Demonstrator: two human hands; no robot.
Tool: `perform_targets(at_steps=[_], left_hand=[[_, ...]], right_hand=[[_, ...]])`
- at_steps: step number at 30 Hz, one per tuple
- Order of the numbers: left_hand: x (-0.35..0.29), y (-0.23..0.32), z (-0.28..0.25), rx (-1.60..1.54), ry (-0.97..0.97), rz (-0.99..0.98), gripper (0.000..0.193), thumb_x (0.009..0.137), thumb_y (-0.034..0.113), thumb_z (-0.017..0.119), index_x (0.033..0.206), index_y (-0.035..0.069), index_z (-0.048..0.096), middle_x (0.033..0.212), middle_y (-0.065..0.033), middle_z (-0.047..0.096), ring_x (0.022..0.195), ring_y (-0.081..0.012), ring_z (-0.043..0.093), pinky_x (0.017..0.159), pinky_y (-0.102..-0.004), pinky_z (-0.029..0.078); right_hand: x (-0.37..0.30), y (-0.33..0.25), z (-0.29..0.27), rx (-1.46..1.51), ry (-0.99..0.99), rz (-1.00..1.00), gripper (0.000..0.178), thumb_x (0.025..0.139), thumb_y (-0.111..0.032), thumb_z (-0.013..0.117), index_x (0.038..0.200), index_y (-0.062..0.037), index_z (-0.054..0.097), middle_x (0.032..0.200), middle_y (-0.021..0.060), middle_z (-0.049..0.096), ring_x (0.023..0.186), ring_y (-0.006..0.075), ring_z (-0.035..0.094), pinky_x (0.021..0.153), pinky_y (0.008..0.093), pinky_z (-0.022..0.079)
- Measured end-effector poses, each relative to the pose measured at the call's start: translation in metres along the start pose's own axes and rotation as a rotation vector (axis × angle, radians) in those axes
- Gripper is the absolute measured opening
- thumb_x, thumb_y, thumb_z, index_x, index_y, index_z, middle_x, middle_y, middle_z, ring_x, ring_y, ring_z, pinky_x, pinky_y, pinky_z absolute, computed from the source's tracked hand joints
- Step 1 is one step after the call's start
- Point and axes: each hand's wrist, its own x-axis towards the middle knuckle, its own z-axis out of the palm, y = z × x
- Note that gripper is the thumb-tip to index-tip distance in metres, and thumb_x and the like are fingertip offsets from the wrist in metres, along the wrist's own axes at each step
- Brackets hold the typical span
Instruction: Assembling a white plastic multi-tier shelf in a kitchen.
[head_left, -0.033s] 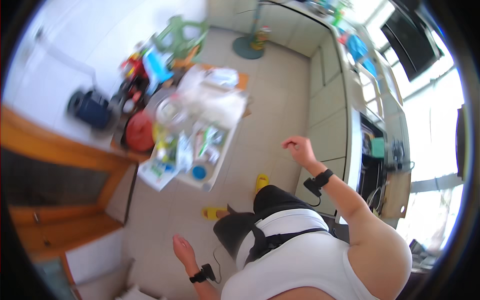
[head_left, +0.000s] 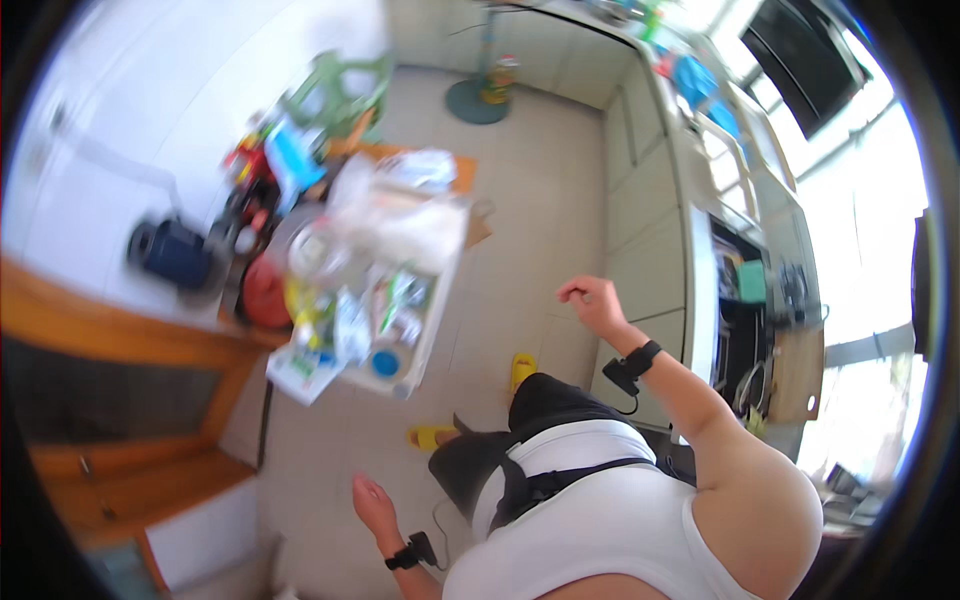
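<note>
My right hand (head_left: 597, 306) hangs in the air over the floor, beside the cabinet fronts on the right. Its fingers are loosely curled in, and nothing shows in them. Lower down, my left hand (head_left: 374, 504) is also in mid-air at my left side, fingers curled together and holding nothing visible. Both wrists wear a black strap with a small box and cable. Nearest ahead is a cluttered table (head_left: 412, 377), apart from both hands. On it are a blue round lid (head_left: 384, 363), plastic bags (head_left: 405, 225), small packets and a red round lid or pot (head_left: 265, 290).
Right of me runs a counter with pale cabinets (head_left: 650, 225). A wooden door (head_left: 120, 345) stands at the left. A green stool (head_left: 340, 95) is behind the table; a bottle (head_left: 499, 80) stands on a round base (head_left: 470, 104) farther off. My feet wear yellow slippers (head_left: 523, 370).
The view has turned a little, so the table, stool and cabinets sit slightly farther left in the picture. My hands keep nearly the same place and shape.
</note>
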Motion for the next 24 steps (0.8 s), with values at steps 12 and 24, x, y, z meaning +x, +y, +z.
perform_targets(at_steps=[12,24], left_hand=[[0.134,0.383,0.111,-0.317,-0.633,0.598,0.024,0.091,0.007,0.058,0.114,0.003,0.059,0.088,-0.0117,0.066,0.080,-0.0240,0.064,0.074,-0.0341,0.052],[0.296,0.676,0.225,-0.815,-0.755,0.712,0.024,0.100,0.012,0.051,0.119,-0.003,0.055,0.098,-0.0117,0.066,0.087,-0.0170,0.064,0.084,-0.0289,0.051]], right_hand=[[-0.105,0.109,-0.213,0.083,0.701,0.215,0.022,0.078,0.009,0.050,0.083,0.0001,0.069,0.077,0.0094,0.070,0.071,0.0189,0.068,0.065,0.0286,0.053],[-0.135,0.139,-0.293,0.161,1.278,0.437,0.023,0.084,0.014,0.045,0.081,0.0049,0.066,0.073,0.0072,0.066,0.071,0.0128,0.065,0.066,0.0234,0.051]])
